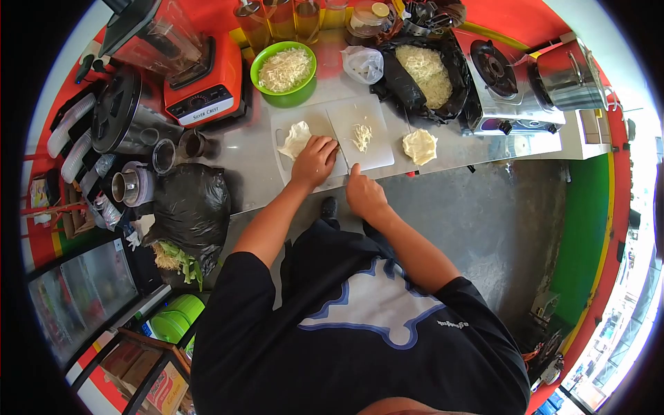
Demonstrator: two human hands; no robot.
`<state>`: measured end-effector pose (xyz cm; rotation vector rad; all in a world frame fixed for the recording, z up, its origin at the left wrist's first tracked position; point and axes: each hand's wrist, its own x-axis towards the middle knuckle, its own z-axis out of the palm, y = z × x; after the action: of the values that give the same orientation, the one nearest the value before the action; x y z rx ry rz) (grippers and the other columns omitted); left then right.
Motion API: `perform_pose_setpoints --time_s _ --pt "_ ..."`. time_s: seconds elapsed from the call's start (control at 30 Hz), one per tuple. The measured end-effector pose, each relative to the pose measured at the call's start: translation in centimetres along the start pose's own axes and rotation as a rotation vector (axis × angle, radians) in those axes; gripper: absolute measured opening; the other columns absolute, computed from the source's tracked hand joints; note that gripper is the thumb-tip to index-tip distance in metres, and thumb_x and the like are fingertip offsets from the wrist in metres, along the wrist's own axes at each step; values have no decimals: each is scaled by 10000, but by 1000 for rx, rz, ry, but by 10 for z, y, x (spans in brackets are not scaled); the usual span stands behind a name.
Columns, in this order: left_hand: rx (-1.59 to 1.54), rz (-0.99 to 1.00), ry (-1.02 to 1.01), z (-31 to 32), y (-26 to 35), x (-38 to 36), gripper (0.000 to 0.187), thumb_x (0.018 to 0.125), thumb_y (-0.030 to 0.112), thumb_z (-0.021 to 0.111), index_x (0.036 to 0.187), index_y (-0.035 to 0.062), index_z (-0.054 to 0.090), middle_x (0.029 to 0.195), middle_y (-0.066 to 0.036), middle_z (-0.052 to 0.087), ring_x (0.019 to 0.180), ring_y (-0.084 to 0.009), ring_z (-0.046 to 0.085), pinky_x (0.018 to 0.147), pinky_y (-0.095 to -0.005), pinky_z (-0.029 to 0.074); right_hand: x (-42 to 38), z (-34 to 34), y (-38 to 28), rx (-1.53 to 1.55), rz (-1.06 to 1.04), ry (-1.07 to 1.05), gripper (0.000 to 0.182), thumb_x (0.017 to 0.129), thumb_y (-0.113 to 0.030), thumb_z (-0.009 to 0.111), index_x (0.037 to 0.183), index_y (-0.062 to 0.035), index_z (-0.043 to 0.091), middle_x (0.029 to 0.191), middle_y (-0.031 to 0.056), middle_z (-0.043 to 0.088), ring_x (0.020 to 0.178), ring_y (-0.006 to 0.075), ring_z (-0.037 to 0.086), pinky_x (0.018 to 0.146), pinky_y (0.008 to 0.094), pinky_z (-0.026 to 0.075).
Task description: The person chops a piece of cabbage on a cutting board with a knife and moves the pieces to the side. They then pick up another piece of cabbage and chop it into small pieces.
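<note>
A white cutting board (373, 111) lies on the metal counter in front of me. My left hand (316, 160), fingers curled together, presses on a pale cream, leaf-like piece (295, 140) on the board's left half. In my right hand (364, 190) is a knife (338, 138), its thin blade pointing away from me across the board, close beside the left fingertips. Right of the blade sits a small heap of thin pale shreds (362, 137). A second pale, leaf-like piece (420, 147) rests on the counter right of the board.
Behind the board stands a green bowl (288, 100) of pale shreds. A black bag (453, 111) holding more shreds lies at back right, beside a gas stove (515, 107). A red blender (207, 104) stands left. A tied black bag (190, 207) sits at the counter's left end.
</note>
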<state>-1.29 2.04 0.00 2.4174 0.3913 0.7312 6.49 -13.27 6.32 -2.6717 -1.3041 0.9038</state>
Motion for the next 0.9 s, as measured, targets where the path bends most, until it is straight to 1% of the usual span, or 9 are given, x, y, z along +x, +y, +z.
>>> perform_pose_setpoints --time_s 0.13,0.2,0.3,0.43,0.5,0.63,0.73,0.8,0.9 --pt "4 13 1 0 0 0 214 859 50 687 1070 12 675 1067 -107 642 1019 -319 593 860 -403 512 16 9 3 85 7 37 274 953 -133 508 1123 49 393 943 322 686 910 502 680 805 552 549" --pt "24 25 8 -2 1 1 222 847 64 676 1064 15 681 1058 -96 645 1017 -295 598 857 -390 525 20 3 2 75 7 46 329 899 -36 561 1176 57 410 962 283 706 925 449 708 791 493 583" --pt "30 14 -1 -2 3 1 197 845 60 678 1038 19 684 1047 -98 651 1004 -300 603 852 -397 526 11 -6 1 37 -27 42 310 897 -23 565 1155 45 408 957 282 707 918 453 709 792 491 583" --pt "8 33 40 1 2 2 161 845 56 679 1000 15 679 1027 -104 659 986 -306 608 840 -401 527 10 2 -2 65 27 28 293 894 -23 573 1130 35 409 948 283 708 918 447 711 795 486 584" --pt "-3 13 27 1 2 1 156 860 43 668 1012 8 671 1040 -122 661 991 -332 607 849 -425 519 12 4 -3 105 28 9 300 942 -128 521 1151 45 392 996 327 685 968 488 680 843 542 546" --pt "-25 18 4 -1 1 0 136 844 40 678 977 15 666 1042 -117 660 999 -326 609 848 -422 519 15 -6 -7 121 35 14 300 928 -99 527 1153 46 393 990 324 687 966 481 685 840 537 551" --pt "-16 28 2 -2 3 2 127 832 38 680 956 21 659 1038 -114 661 1004 -322 610 847 -421 521 8 -5 -6 109 27 8 297 917 -77 527 1152 45 393 971 318 692 947 479 690 832 535 555" --pt "-1 39 3 -2 4 3 101 842 35 648 943 21 650 1014 -103 659 988 -320 609 828 -419 525 7 7 -8 29 24 80 266 921 -61 552 1132 26 416 919 256 716 875 414 729 762 482 593" --pt "9 47 14 -2 5 3 110 846 40 648 954 22 652 1006 -105 661 978 -320 612 814 -421 528 12 8 -9 59 34 63 237 929 -59 531 1122 22 418 920 255 717 886 416 727 777 487 590"
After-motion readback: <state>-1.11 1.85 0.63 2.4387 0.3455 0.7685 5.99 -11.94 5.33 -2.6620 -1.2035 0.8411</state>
